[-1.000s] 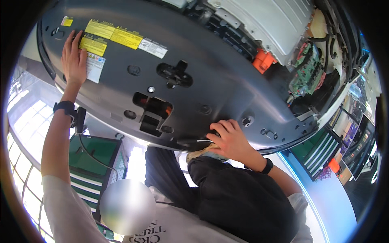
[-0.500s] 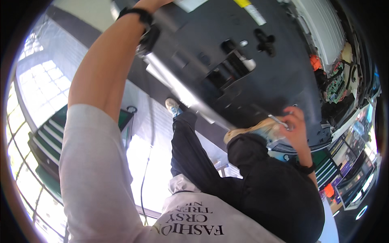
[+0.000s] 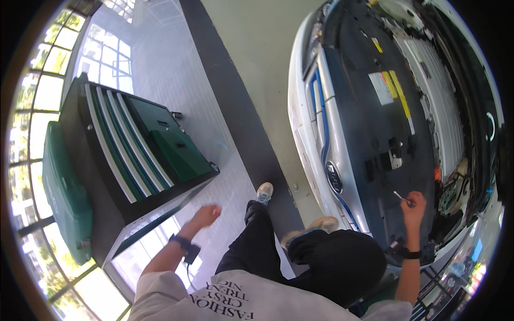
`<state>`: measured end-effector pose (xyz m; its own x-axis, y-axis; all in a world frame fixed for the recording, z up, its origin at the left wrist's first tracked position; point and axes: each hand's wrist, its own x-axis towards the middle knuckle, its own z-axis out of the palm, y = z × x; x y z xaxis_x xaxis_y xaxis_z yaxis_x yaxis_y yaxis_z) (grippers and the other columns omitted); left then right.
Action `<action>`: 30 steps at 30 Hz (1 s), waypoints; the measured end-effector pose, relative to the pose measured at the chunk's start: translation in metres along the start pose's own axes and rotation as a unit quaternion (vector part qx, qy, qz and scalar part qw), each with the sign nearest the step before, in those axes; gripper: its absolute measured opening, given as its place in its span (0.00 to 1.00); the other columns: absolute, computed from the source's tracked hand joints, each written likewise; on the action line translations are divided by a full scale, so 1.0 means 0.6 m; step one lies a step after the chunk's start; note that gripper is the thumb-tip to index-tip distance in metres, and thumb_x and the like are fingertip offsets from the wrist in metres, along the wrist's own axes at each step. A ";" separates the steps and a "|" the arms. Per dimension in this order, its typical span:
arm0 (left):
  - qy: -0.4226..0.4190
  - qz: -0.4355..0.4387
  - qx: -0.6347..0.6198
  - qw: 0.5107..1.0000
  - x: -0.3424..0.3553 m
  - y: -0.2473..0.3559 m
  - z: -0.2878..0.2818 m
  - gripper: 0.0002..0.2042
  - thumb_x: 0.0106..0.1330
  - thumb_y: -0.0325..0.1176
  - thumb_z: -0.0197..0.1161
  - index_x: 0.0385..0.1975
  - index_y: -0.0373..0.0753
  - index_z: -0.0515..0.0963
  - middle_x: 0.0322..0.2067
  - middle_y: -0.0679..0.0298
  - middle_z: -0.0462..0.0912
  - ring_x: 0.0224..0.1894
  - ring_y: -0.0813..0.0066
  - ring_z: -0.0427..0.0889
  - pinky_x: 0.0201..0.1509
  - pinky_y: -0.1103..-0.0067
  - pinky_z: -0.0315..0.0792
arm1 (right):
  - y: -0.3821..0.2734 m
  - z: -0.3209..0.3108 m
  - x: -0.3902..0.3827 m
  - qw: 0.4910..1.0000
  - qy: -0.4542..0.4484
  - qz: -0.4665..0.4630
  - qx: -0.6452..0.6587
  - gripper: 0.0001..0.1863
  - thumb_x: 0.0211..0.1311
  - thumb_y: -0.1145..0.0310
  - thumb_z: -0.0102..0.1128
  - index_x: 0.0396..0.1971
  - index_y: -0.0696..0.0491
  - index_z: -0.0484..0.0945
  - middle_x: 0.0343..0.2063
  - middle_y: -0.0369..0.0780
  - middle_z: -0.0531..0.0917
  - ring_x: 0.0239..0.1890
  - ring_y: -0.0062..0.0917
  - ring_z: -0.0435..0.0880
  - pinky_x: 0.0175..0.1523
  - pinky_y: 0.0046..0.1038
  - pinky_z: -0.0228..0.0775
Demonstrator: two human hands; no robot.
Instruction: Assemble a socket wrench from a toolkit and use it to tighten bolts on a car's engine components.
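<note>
My right hand (image 3: pixel 413 210) is closed on a slim silver hand tool (image 3: pixel 400 197); its exact kind is hard to make out. The hand is over the dark cover panel (image 3: pixel 364 123) at the front of a white car (image 3: pixel 342 160). The tool's bright tip points out to the left, above the panel. My left hand (image 3: pixel 205 216) is in the air to the left, between my legs and the tool cabinet, with nothing visible in it. Its fingers are curled in, slightly blurred. A dark band with a box-shaped device (image 3: pixel 187 249) sits on the left wrist.
A green and black tool cabinet (image 3: pixel 142 150) with several drawers stands at the left. Paper and yellow labels (image 3: pixel 386 88) lie on the panel. Exposed wiring and a circuit board (image 3: pixel 448 200) show at the car's right. A dark floor strip (image 3: pixel 235 96) runs beside the car.
My left hand has come back from over the car panel to the air at the left. The view has swung left, showing the tool cabinet and more of the car. The right hand keeps the tool.
</note>
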<state>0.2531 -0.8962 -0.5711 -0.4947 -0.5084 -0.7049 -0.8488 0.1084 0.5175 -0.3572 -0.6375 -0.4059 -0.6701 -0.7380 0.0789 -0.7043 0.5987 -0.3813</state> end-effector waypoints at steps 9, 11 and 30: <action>-0.160 0.041 -0.183 0.969 -0.109 0.015 0.060 0.12 0.66 0.36 0.53 0.39 0.36 0.79 0.29 0.56 0.82 0.33 0.70 0.81 0.39 0.76 0.73 | -0.162 0.016 0.070 0.995 0.094 -0.021 -0.033 0.10 0.43 0.69 0.68 0.19 0.55 0.74 0.20 0.39 0.74 0.29 0.31 0.72 0.34 0.31 0.63; -0.169 0.044 -0.112 0.978 -0.087 0.030 0.061 0.10 0.67 0.35 0.55 0.36 0.34 0.78 0.32 0.60 0.82 0.36 0.72 0.80 0.42 0.77 0.72 | -0.212 0.044 0.073 0.996 0.078 -0.010 0.035 0.09 0.44 0.69 0.67 0.20 0.56 0.76 0.19 0.38 0.75 0.28 0.29 0.74 0.34 0.29 0.65; -0.332 0.223 -0.198 0.895 0.111 0.284 -0.051 0.15 0.64 0.34 0.58 0.47 0.34 0.73 0.39 0.58 0.80 0.40 0.71 0.79 0.46 0.77 0.73 | -0.462 0.053 0.232 0.815 -0.125 0.254 0.506 0.13 0.63 0.57 0.56 0.32 0.52 0.75 0.28 0.30 0.71 0.34 0.16 0.77 0.39 0.21 0.69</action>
<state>0.0812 -0.9377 -0.5148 -0.8811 0.1449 -0.4502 -0.4718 -0.2041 0.8577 -0.2474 -0.9161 -0.3187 -0.6579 -0.5909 -0.4668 0.2870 0.3764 -0.8809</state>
